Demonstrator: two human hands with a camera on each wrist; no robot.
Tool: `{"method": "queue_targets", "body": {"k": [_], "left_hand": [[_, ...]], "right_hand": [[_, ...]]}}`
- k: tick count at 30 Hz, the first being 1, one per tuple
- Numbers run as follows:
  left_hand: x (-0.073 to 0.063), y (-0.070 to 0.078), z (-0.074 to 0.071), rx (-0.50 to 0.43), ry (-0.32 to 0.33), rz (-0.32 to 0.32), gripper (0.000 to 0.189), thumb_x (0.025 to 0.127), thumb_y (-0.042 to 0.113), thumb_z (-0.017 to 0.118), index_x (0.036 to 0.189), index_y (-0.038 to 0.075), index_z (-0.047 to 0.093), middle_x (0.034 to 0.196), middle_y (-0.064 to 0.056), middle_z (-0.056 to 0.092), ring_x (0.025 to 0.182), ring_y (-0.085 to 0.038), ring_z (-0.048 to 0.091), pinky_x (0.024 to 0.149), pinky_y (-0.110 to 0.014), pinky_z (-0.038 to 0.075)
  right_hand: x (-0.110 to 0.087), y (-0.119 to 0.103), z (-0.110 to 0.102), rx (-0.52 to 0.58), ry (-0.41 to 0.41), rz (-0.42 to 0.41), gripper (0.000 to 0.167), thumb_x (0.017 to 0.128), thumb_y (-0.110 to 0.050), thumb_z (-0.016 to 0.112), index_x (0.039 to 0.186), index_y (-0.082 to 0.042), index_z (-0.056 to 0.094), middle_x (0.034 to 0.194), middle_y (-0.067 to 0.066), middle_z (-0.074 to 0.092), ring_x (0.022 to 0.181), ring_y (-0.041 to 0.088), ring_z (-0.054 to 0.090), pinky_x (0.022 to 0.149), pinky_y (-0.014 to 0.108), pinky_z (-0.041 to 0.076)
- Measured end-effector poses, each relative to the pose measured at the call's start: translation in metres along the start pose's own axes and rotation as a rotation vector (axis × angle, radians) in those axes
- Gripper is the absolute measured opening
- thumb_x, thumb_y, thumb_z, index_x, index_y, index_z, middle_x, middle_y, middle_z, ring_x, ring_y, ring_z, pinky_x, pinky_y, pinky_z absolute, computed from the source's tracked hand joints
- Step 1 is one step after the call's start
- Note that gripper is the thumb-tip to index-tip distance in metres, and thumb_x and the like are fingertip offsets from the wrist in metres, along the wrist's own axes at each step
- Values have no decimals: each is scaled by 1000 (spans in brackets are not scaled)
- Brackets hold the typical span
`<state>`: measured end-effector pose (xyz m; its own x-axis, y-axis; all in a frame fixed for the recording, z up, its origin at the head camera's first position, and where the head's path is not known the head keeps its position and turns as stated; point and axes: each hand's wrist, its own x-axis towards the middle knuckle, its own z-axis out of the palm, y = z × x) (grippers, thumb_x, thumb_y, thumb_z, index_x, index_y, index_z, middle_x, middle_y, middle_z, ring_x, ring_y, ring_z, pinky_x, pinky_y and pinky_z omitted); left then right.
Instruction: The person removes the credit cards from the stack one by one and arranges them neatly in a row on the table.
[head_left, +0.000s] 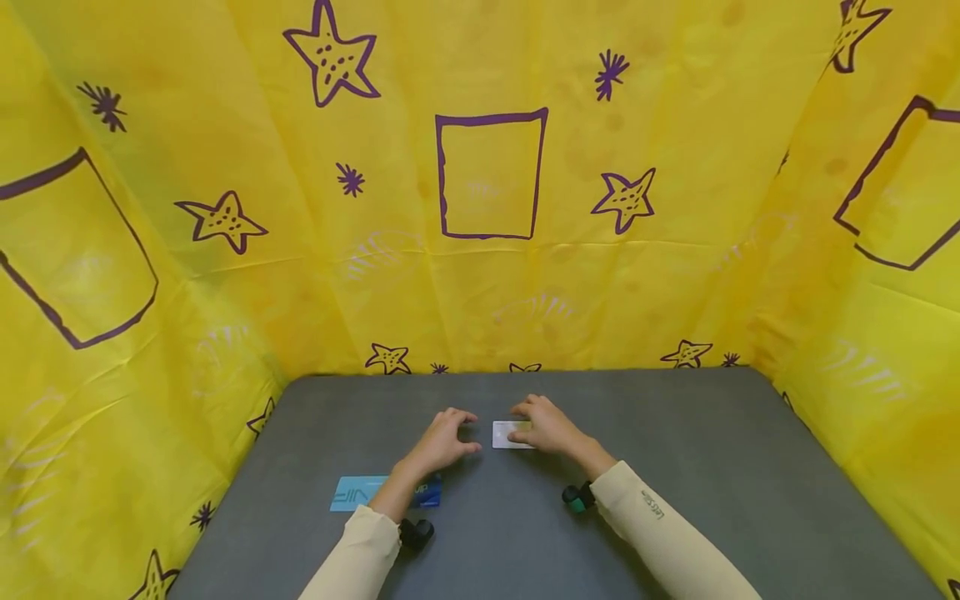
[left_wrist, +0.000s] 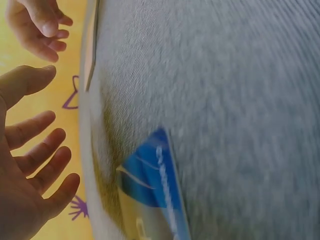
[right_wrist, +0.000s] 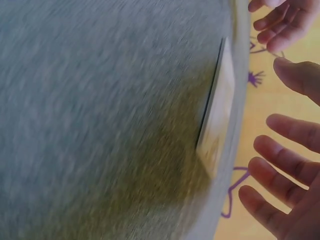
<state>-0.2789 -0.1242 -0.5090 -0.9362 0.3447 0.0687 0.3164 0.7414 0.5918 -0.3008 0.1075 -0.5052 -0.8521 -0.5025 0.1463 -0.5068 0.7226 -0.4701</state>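
lane between forearms (head_left: pixel 360 550): free | far end: white card (head_left: pixel 501 436), right fingers (right_wrist: pixel 280 156)

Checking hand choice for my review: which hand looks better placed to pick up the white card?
Probably the right hand: in the head view it overlaps the white card, while a gap separates the left hand from the card. Both hands look empty.
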Motion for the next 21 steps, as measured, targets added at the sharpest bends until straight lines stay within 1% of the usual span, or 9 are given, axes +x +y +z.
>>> {"method": "queue_targets", "body": {"k": [2, 6, 11, 14, 18, 21], "left_hand": [[3, 1, 3, -1, -12, 8, 48, 80, 24, 78, 120, 2, 64, 115, -16, 60, 108, -31, 52, 96, -50, 43], [8, 5, 9, -10, -36, 4, 49, 80, 24, 78, 121, 2, 63, 117, -16, 60, 109, -30, 51, 96, -50, 43], [15, 10, 15, -31, -39, 28, 48, 80, 23, 77, 122, 3, 63, 118, -15, 59, 111, -31, 51, 97, -49, 43], [18, 12, 17, -38, -54, 31, 48, 81, 23, 77, 123, 4, 63, 120, -15, 58, 113, -30, 51, 98, -48, 42], [21, 16, 19, -10, -73, 44, 49, 81, 23, 77, 123, 2, 62, 120, -17, 58, 112, -32, 51, 98, -49, 42], [24, 19, 21, 9, -90, 30, 52, 80, 23, 78, 124, 1, 61, 121, -18, 56, 112, -32, 50, 98, -49, 42]], "right_hand": [[-1, 2, -1, -4, -13, 18, 43, 83, -28, 76, 115, -1, 68, 108, 13, 63, 99, 30, 56, 89, 47, 47], [-2, 7, -2, -27, -37, 36, 43, 82, -29, 78, 115, -2, 69, 111, 14, 62, 101, 31, 57, 89, 47, 47], [-2, 13, 0, -53, -52, 53, 43, 79, -28, 80, 113, -4, 70, 106, 12, 62, 93, 26, 55, 82, 42, 47], [-2, 13, 0, -53, -69, 68, 44, 79, -29, 80, 114, -3, 70, 105, 12, 62, 89, 23, 53, 77, 39, 45], [-2, 13, 0, -56, -90, 87, 47, 79, -30, 80, 115, -3, 69, 106, 12, 62, 89, 23, 52, 77, 38, 44], [-3, 14, -1, -67, -100, 94, 48, 78, -30, 81, 116, -3, 68, 108, 13, 61, 90, 23, 52, 77, 39, 44]]}}
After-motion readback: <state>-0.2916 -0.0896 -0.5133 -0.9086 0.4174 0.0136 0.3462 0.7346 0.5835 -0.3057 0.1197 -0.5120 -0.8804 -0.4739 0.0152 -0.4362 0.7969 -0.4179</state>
